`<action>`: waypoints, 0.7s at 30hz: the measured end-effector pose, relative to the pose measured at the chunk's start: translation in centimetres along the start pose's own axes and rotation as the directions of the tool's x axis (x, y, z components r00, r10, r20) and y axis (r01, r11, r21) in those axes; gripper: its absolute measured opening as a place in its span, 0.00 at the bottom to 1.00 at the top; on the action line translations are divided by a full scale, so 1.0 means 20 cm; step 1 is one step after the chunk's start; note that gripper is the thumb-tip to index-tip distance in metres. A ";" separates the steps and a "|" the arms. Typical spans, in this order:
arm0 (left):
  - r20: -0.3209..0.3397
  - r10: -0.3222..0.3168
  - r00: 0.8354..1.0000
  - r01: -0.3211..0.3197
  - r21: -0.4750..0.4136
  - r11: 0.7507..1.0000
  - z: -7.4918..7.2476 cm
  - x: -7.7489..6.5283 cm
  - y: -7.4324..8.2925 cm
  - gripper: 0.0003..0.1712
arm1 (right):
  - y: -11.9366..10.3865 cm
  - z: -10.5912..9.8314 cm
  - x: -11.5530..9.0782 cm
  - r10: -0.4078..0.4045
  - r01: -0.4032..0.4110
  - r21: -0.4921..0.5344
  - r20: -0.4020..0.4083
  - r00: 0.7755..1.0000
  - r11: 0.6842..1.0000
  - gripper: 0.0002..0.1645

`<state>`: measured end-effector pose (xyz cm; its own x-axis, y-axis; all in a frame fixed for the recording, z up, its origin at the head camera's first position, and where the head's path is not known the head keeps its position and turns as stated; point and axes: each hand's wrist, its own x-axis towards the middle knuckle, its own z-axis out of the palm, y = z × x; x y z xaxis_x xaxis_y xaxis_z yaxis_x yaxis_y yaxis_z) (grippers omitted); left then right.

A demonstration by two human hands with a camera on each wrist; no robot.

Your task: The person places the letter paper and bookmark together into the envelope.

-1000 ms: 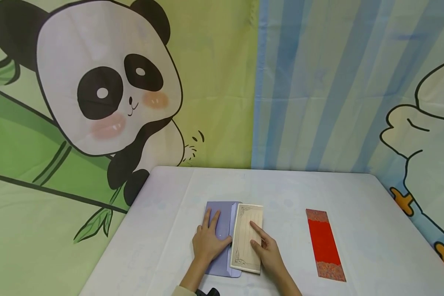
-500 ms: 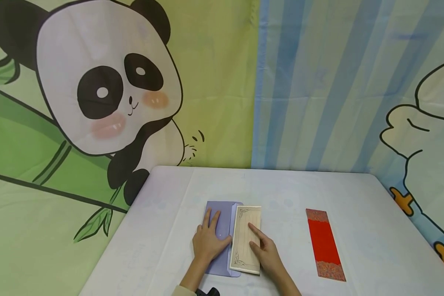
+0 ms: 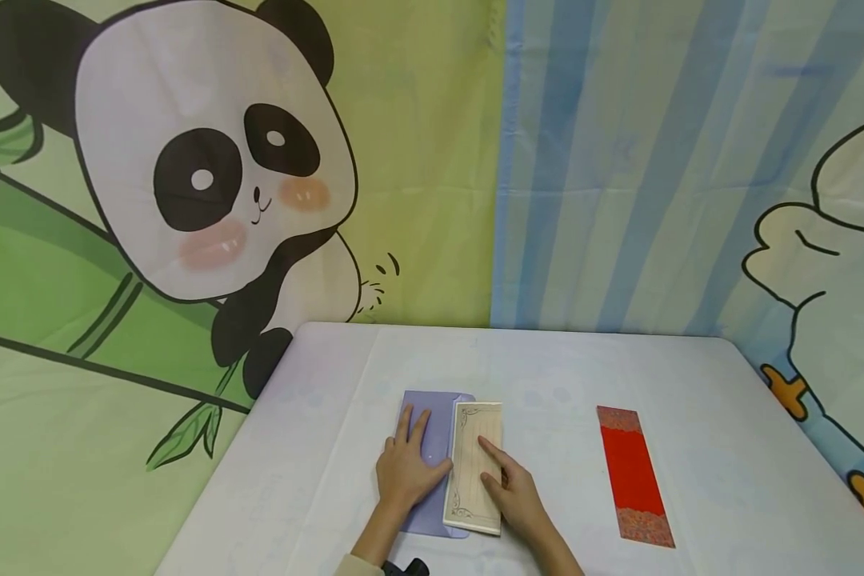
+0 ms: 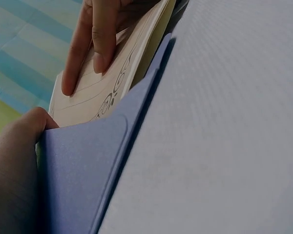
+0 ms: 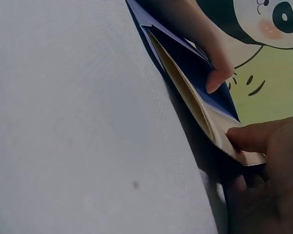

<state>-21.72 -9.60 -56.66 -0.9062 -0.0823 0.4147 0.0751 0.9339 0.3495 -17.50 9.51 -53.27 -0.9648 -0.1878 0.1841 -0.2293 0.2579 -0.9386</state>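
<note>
A lavender envelope (image 3: 426, 524) lies on the white table, its mouth facing right. My left hand (image 3: 406, 472) rests on it with fingers spread, and the thumb hooks over the edge of the mouth, holding it apart. My right hand (image 3: 518, 492) grips the right edge of a cream folded letter paper (image 3: 471, 500), lined and with ornate corners. Its thumb and forefinger lie on top; the other fingers are underneath, partly hidden. In the left wrist view, the near edge of the letter paper (image 4: 78, 107) sits within the mouth of the envelope (image 4: 88, 165).
A red strip (image 3: 634, 476) with patterned ends lies flat on the right of the white table (image 3: 547, 368). Behind the table hangs a printed curtain (image 3: 418, 160) with a panda. A small black object (image 3: 408, 567) shows at the front edge near the left wrist.
My right hand has moved a little to the left with the letter paper, which now covers more of the envelope's mouth side. The left hand has stayed in place.
</note>
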 end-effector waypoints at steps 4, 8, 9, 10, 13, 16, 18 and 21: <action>0.005 -0.001 1.000 0.001 0.001 1.000 0.00 0.00 0.00 0.51 | 0.10 0.02 0.02 -0.053 0.053 -0.069 -0.002 0.999 0.996 0.34; 0.013 0.001 1.000 -0.001 -0.004 1.000 0.01 0.00 0.00 0.50 | 0.15 0.03 0.03 -0.095 0.093 -0.160 -0.006 0.995 0.983 0.34; 0.012 0.002 1.000 -0.002 -0.008 1.000 0.01 0.00 0.01 0.50 | 0.15 0.03 0.03 -0.098 0.096 -0.173 -0.003 0.995 0.980 0.35; 0.016 0.002 1.000 -0.002 -0.007 1.000 0.01 0.00 0.01 0.50 | 0.15 0.03 0.03 -0.098 0.096 -0.191 0.001 0.995 0.977 0.35; 0.012 0.005 1.000 -0.005 -0.005 1.000 0.00 0.00 0.01 0.50 | 0.15 0.04 0.03 -0.107 0.108 -0.239 0.019 0.994 0.965 0.35; 0.009 0.002 1.000 -0.002 -0.002 1.000 0.00 0.00 0.01 0.50 | 0.16 0.04 0.03 -0.111 0.116 -0.276 0.033 0.993 0.954 0.35; 0.010 0.001 1.000 -0.001 0.000 1.000 0.00 0.00 0.00 0.51 | 0.16 0.05 0.03 -0.113 0.118 -0.290 0.033 0.993 0.950 0.35; 0.013 0.004 1.000 -0.004 -0.002 1.000 0.00 0.00 0.00 0.51 | 0.16 0.06 0.04 -0.134 0.135 -0.318 0.025 0.991 0.938 0.35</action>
<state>-21.69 -9.57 -56.69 -0.9113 -0.0742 0.4051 0.0794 0.9336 0.3495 -18.80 9.16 -56.49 -0.9220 -0.2442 0.3005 -0.3860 0.5183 -0.7631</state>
